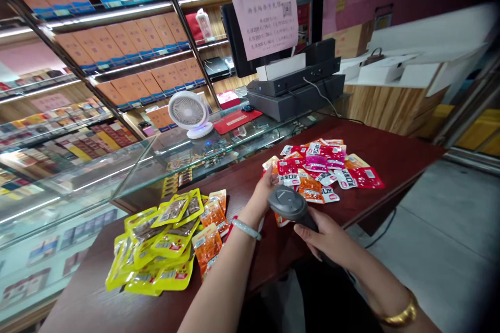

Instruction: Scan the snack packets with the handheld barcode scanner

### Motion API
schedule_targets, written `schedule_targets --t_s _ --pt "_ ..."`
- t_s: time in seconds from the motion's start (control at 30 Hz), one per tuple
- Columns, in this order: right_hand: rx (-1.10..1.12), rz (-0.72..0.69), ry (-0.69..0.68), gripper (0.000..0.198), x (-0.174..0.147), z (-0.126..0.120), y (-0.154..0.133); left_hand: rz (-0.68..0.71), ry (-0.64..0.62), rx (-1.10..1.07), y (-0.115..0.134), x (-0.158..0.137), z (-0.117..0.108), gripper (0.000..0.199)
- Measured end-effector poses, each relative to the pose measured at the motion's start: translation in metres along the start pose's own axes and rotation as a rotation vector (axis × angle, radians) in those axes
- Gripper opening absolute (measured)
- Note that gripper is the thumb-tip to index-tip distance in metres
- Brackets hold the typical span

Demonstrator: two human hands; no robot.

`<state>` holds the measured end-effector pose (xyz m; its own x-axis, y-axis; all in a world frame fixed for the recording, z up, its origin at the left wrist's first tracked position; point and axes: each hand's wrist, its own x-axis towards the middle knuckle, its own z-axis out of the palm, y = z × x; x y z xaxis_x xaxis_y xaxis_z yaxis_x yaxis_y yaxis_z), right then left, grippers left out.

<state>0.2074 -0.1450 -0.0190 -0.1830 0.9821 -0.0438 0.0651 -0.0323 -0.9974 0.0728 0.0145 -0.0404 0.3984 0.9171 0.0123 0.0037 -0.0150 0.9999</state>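
Observation:
My right hand (326,234) is wrapped around the handle of a dark grey barcode scanner (288,203), whose head points up and left over the table. Beside the scanner head, my left hand (267,187) has its fingers bent at the near left edge of a loose pile of small snack packets (326,158) in red, white, pink and orange. Its fingertips appear closed on a snack packet there, though the scanner hides part of the hand. Left of my left forearm lies a heap of yellow snack packets (167,244), with several orange packets (213,218) alongside it.
The dark red table (394,161) adjoins a glass display counter (156,166). On the glass stand a white fan (189,112), a red mat (236,122) and a black cash drawer (297,96) below a monitor with a pink notice (267,23). Shelves of boxed goods (128,39) stand behind.

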Motion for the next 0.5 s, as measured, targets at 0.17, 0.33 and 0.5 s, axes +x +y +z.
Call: schedule_targets --t_s 0.17,0.33,0.5 --pt "-0.015 0.002 -0.044 0.046 -0.001 -0.001 0.000 0.113 0.074 0.476 0.016 -0.035 -0.027 0.061" --pt "-0.047 0.025 -0.121 0.052 0.003 0.012 0.003 -0.018 0.187 1.130 0.044 -0.091 -0.078 0.048" --pt "-0.048 0.031 -0.188 0.056 0.008 0.027 0.005 -0.294 0.199 1.509 0.051 -0.133 -0.116 0.053"
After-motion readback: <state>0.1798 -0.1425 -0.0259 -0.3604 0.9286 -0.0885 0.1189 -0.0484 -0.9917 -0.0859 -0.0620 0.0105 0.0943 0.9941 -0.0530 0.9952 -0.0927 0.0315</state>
